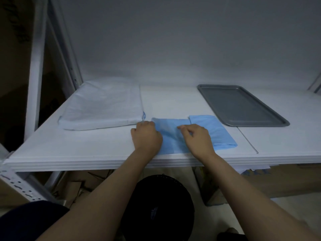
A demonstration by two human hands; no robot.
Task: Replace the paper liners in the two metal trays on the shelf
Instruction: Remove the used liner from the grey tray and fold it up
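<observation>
Bare forearms reach over a black round bin (157, 206). The right hand (196, 136) pinches the blue paper liner (171, 141), which lies folded at the shelf's (86, 145) front edge. The left hand (146, 136) curls at its left edge, grip unclear. A grey metal tray (243, 105) sits behind to the right, and a pale folded sheet (104, 106) to the left.

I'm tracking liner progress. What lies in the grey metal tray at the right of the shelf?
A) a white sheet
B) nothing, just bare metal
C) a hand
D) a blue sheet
B: the grey metal tray shows only bare metal. The blue sheet lies on the shelf nearer the front edge, under the left hand and right hand.
</observation>
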